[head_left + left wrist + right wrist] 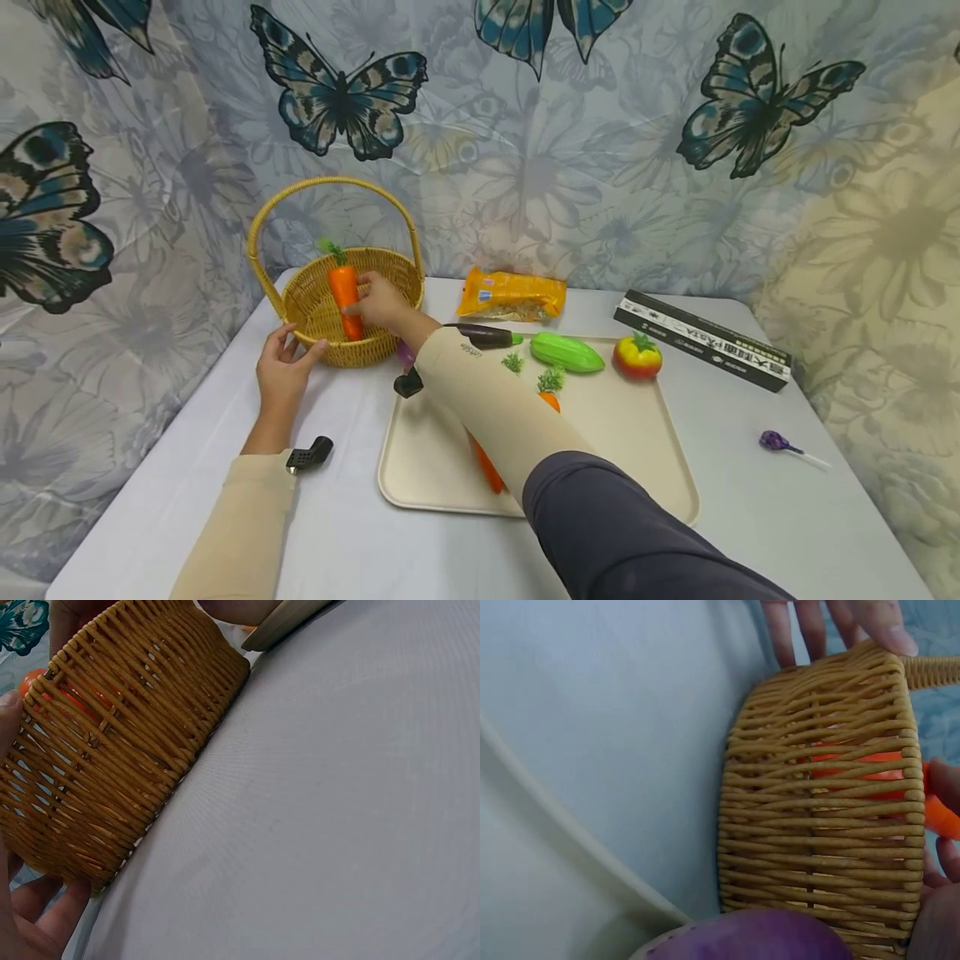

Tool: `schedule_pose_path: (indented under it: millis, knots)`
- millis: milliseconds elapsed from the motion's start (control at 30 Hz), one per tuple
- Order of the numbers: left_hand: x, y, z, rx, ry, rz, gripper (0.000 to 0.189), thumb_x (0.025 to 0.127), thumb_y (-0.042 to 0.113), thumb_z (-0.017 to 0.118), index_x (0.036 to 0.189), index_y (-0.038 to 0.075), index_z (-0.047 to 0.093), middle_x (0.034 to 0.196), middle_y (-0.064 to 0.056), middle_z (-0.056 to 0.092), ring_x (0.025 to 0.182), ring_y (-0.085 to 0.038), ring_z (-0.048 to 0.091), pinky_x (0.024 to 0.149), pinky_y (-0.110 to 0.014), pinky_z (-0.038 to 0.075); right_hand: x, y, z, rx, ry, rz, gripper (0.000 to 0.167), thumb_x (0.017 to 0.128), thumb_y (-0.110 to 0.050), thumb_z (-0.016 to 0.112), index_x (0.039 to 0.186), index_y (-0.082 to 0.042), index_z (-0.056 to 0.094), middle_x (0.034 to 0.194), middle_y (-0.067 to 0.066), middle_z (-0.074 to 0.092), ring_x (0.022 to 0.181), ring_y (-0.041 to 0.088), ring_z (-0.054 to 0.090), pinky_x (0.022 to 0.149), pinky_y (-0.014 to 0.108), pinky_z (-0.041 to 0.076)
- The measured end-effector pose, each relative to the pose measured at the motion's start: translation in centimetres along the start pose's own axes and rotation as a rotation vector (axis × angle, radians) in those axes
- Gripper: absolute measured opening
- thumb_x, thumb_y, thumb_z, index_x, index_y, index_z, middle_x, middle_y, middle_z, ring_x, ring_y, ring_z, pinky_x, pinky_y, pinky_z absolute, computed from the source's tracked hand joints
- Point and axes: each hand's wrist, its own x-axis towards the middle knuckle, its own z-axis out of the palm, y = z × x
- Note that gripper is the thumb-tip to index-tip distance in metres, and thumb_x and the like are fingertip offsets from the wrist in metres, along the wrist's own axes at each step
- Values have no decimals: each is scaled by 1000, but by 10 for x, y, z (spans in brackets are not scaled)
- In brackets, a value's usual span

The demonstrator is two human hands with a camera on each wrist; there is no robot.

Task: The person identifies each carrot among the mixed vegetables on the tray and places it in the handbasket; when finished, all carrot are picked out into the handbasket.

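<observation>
My right hand [384, 302] holds a toy carrot [345, 292] upright inside the wicker basket [360, 356], its green top above the far rim. Through the weave in the right wrist view, the orange carrot [862, 763] shows between the basket's walls. My left hand [283, 367] grips the basket's near left side, thumb up at the rim. The left wrist view shows the fingers of that hand [45, 919] low against the woven wall [142, 697]. A smooth purple vegetable [750, 937] lies close beside the basket, mostly behind my right forearm in the head view.
A beige tray [420, 496] bears a dark eggplant [483, 336], a green gourd-like vegetable [567, 352], a tomato [637, 358] and carrots [487, 467] partly under my right arm. Behind it lies an orange packet [512, 296]; to the right, a black pasta box [701, 340] and a purple lollipop [776, 440].
</observation>
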Motion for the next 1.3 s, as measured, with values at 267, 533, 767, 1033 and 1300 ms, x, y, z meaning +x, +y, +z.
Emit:
schedule_pose_path:
  millis: [267, 533, 767, 1033, 1300]
  knots:
    - [1, -1, 0, 17, -2, -5, 65, 79, 6, 82, 134, -3, 48, 149, -11, 37, 135, -31, 39, 103, -39, 43, 1, -5, 6, -102, -4, 69, 57, 83, -3, 78, 131, -10, 49, 96, 5, 59, 82, 18, 62, 66, 30, 58]
    - [-2, -1, 2, 14, -5, 1, 65, 79, 5, 81, 134, -3, 48, 149, -12, 37, 134, -31, 40, 104, -44, 41, -4, -4, 5, -82, -6, 82, 58, 84, -1, 76, 135, -7, 49, 96, 7, 60, 86, 22, 63, 71, 33, 59]
    - [-3, -1, 0, 43, 3, 21, 65, 79, 11, 83, 134, -2, 50, 150, -13, 36, 134, -32, 41, 100, -36, 45, -6, -3, 1, 13, -27, 17, 56, 86, 2, 72, 136, -2, 48, 97, 8, 57, 94, 31, 64, 77, 41, 59]
    - [-2, 1, 0, 42, -6, 21, 66, 79, 12, 83, 134, -2, 49, 150, -11, 37, 135, -31, 40, 103, -45, 42, -25, -5, -25, 108, -89, -128, 47, 86, -4, 74, 128, -4, 53, 102, 10, 57, 99, 39, 63, 81, 45, 57]
    - [-2, 0, -1, 67, 3, -1, 67, 79, 14, 83, 135, 0, 49, 150, -9, 37, 135, -29, 40, 104, -44, 41, -60, -11, -59, 72, -128, -246, 48, 87, -8, 74, 130, -5, 53, 107, 12, 58, 89, 27, 66, 78, 42, 59]
